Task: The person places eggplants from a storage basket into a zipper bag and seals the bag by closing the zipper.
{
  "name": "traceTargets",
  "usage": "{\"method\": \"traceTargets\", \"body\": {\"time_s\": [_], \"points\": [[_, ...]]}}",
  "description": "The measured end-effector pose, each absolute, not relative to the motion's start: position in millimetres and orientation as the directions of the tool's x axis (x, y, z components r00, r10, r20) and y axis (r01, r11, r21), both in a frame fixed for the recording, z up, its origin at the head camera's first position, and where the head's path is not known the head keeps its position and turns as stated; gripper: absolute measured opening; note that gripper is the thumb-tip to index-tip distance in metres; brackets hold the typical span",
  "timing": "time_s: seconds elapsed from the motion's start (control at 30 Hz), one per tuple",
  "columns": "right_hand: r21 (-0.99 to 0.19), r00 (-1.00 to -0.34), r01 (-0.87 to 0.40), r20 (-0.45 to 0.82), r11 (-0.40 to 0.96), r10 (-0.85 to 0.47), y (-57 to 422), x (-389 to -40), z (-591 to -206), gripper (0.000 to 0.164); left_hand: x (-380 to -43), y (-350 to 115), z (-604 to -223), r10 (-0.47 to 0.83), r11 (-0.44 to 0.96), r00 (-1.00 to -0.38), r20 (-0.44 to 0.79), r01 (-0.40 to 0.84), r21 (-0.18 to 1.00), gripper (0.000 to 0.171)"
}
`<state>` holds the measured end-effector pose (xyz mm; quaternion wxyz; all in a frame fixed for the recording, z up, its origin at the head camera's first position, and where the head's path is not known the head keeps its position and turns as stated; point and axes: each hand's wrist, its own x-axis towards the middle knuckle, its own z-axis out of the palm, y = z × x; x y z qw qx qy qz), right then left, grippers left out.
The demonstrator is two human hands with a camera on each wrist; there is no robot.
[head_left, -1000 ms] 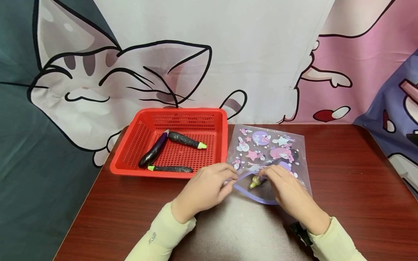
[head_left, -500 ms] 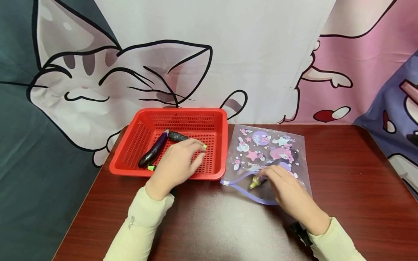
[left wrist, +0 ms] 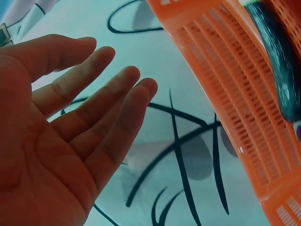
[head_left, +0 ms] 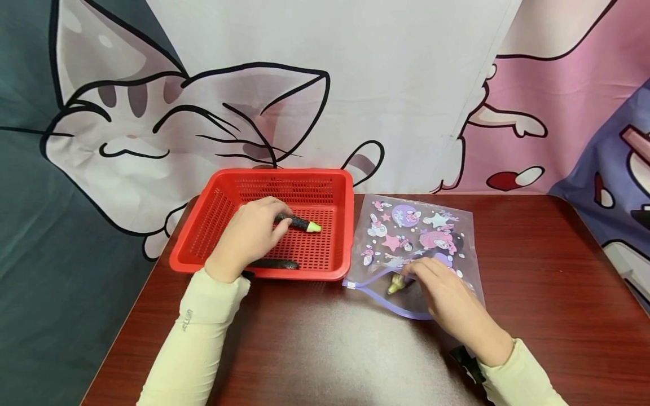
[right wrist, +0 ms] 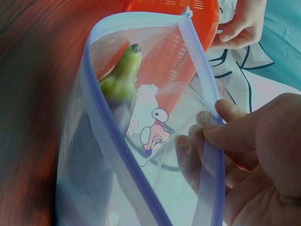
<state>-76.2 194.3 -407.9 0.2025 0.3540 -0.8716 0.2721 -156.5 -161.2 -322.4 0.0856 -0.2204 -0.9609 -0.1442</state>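
Note:
In the head view my left hand (head_left: 249,232) is over the red basket (head_left: 346,220), its thumb and fingers parted and holding nothing. Under and beside it lies a dark zucchini (head_left: 301,224) with a pale green end; a second zucchini (head_left: 276,264) rests along the front wall. The purple eggplant in the basket is hidden by this hand. My right hand (head_left: 449,296) pinches the edge of a clear printed zip bag (head_left: 378,248), keeping its mouth spread. Inside the bag is an eggplant (right wrist: 121,87), its green stem end toward the opening.
The basket and the bag lie side by side on a brown wooden table (head_left: 325,349). A white slider (head_left: 351,285) sits at the left end of the bag's purple zip. Behind the table hangs a cartoon-printed cloth (head_left: 406,101).
My left hand has let go of the bag's left corner and moved left into the basket, now covering the eggplant there. The right hand has stayed at the bag.

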Motion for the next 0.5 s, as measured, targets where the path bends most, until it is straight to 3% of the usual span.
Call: {"method": "traceTargets", "body": {"time_s": [0.17,0.37,0.5], "points": [[-0.326,-0.669,-0.724,0.545,0.608,-0.505,194.7,-76.0,-408.1,0.044,-169.7,-174.1,-319.8,0.348,0.891,-0.924,0.16,0.379,0.248,0.019],[-0.333,-0.674,-0.721,0.537,0.607,-0.507,195.0,-75.9,-408.8,0.019,-188.9,-193.4,-320.9,0.315,0.912,-0.941,0.121,0.336,0.236,0.022],[-0.331,-0.675,-0.721,0.536,0.609,-0.507,194.8,-75.9,-409.1,0.021,-198.9,-204.7,-322.6,0.302,0.919,-0.95,0.076,0.311,0.244,0.024]]}}
